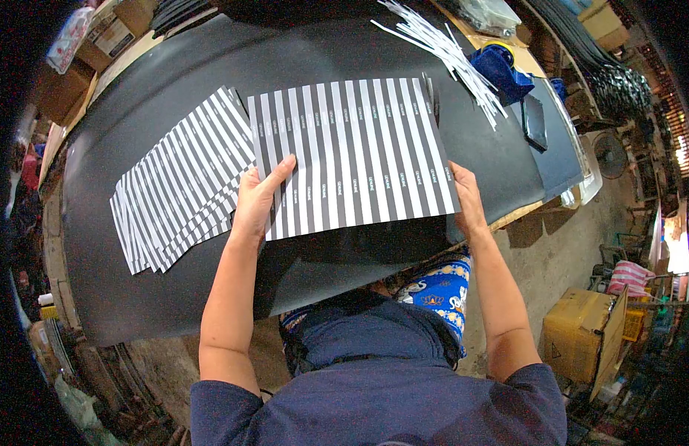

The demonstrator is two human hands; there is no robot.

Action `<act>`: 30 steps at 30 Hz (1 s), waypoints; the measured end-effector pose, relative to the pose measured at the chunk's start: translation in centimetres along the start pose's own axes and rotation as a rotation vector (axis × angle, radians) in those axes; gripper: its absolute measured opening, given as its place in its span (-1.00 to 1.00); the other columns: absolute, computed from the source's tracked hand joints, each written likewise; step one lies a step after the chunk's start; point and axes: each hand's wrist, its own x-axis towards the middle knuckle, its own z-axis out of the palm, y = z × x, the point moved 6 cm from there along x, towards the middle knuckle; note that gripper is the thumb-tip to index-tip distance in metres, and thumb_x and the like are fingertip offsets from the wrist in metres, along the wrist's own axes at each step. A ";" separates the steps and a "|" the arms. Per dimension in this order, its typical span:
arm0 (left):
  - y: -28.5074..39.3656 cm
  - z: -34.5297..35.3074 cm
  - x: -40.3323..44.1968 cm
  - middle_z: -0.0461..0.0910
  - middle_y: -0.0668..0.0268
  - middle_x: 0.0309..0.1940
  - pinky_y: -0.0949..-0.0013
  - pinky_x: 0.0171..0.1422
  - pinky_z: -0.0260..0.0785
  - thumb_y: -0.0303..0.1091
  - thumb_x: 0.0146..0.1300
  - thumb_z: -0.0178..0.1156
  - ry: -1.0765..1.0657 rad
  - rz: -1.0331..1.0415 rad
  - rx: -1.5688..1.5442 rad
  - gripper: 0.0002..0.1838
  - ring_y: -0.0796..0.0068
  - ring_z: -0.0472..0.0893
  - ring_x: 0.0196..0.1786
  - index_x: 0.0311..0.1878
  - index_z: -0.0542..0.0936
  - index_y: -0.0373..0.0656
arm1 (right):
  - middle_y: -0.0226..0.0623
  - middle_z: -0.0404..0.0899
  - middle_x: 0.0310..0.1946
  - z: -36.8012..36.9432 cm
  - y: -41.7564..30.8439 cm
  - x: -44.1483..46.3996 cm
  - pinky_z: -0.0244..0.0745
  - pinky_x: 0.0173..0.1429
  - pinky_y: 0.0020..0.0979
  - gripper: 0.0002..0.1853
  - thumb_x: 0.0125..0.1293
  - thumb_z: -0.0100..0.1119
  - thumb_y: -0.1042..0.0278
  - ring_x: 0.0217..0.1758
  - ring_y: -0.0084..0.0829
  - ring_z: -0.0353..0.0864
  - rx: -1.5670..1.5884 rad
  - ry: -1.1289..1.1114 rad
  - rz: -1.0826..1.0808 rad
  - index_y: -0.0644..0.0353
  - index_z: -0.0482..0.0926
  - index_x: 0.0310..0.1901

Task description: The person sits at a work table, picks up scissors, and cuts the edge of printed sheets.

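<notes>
Between my hands is a black-and-white striped sheet (pixel 352 149) with small print on its dark stripes, raised over the black tabletop (pixel 181 297). My left hand (pixel 257 195) grips its left edge, thumb lying on the face and the other fingers hidden behind. At the opposite edge, my right hand (pixel 466 195) holds the sheet near its lower right corner. A dark edge shows behind the sheet's upper right corner; whether more than one sheet is held I cannot tell. To the left lies a fanned stack of similar striped sheets (pixel 181 178), partly behind my left hand.
A bundle of thin white strips (pixel 448 56) lies at the far right of the table. Near it are a blue cloth-like item (pixel 500 74) and a dark phone-like object (pixel 535 123). Cardboard boxes stand at the back left, and another cardboard box (pixel 578 331) sits on the floor at right.
</notes>
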 end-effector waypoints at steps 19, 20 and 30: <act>-0.3 -0.9 1.1 0.63 0.17 -0.32 0.55 -0.30 0.51 -0.21 0.19 0.26 0.022 0.043 -0.057 -0.65 0.56 0.64 -0.39 -0.13 0.55 -0.33 | -0.33 0.53 -0.47 0.7 -0.8 -0.2 0.40 -0.41 -0.52 -0.67 0.31 0.06 0.13 -0.52 -0.53 0.49 0.174 -0.084 0.050 0.31 0.52 -0.26; 0.0 -1.3 1.1 0.63 0.19 -0.28 0.54 -0.21 0.50 -0.19 0.18 0.27 0.031 0.033 -0.037 -0.61 0.56 0.63 -0.32 -0.10 0.54 -0.34 | -0.31 0.51 -0.51 0.5 -1.1 -0.3 0.39 -0.47 -0.50 -0.65 0.32 0.06 0.09 -0.58 -0.50 0.47 0.182 -0.041 0.063 0.30 0.51 -0.28; 1.6 -3.3 1.6 0.63 0.26 -0.30 0.57 -0.26 0.47 -0.25 0.20 0.27 0.151 0.202 -0.156 -0.71 0.60 0.62 -0.33 -0.17 0.57 -0.30 | -0.29 0.49 -0.55 1.3 -2.6 -9.7 0.41 -0.44 -0.49 -0.58 0.28 0.05 0.01 -0.58 -0.47 0.53 0.172 -0.138 0.260 0.31 0.47 -0.25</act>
